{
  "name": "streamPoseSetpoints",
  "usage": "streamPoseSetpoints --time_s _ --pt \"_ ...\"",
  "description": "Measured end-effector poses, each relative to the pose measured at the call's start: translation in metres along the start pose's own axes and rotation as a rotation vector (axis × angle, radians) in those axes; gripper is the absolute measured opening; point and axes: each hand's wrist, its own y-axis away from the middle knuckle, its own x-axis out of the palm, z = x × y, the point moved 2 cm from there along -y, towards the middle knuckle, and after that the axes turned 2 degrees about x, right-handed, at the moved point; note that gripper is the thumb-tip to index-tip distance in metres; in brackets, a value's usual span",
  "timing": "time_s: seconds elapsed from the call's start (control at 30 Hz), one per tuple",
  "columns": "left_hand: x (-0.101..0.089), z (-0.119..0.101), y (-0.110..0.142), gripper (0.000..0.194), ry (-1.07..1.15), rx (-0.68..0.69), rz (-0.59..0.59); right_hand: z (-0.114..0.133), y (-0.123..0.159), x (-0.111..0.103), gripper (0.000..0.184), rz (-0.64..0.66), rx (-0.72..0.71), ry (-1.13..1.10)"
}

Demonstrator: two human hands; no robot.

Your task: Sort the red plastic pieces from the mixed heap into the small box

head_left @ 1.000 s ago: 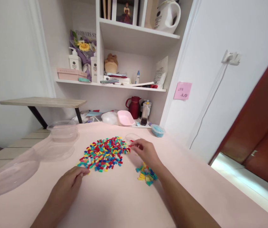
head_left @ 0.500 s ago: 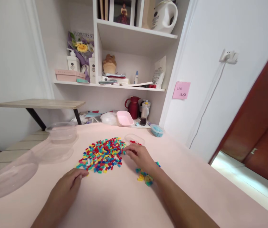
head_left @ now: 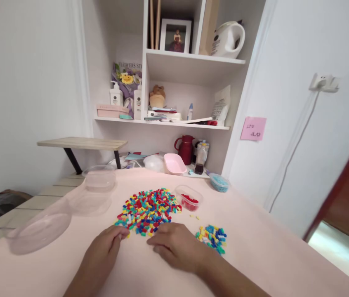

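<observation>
Head view: we list one broad heap of small coloured pieces [head_left: 148, 210] on the pink desk [head_left: 137, 272], a clear tub [head_left: 189, 190] with red pieces [head_left: 189, 200] just beyond its right edge, and a smaller mixed pile [head_left: 214, 236] beside the right wrist. Left hand [head_left: 104, 246], thumb and fingers drawn narrow at the heap's near-left edge, and right hand [head_left: 174, 245], fingers curled at its near edge: whether either grip holds a piece, we cannot tell. Risks, in our judgement: a low forearm sweep could scatter the smaller pile, and a careless knock could tip the open tub.
</observation>
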Motion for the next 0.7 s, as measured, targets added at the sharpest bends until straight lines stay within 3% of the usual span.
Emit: streamPoseSetpoints --time_s 0.17,0.33,0.5,0.6,0.7 --pt "-0.001 0.001 0.000 0.031 0.026 -0.009 -0.004 -0.014 -0.003 0.000 0.039 -0.102 0.116 0.000" --pt "-0.006 0.002 -0.003 0.031 0.061 0.053 -0.115 -0.025 -0.001 -0.020 0.025 -0.260 0.289 -0.399" --pt "-0.018 0.010 -0.007 0.030 0.059 0.009 -0.299 -0.048 0.009 -0.040 0.034 -0.470 0.486 -0.738" --pt "-0.026 0.012 -0.007 0.034 0.038 -0.074 -0.330 -0.062 0.017 -0.048 0.035 -0.577 0.562 -0.767" --pt "-0.028 0.015 -0.006 0.036 0.038 -0.132 -0.372 -0.068 0.019 -0.048 0.031 -0.575 0.631 -0.654"
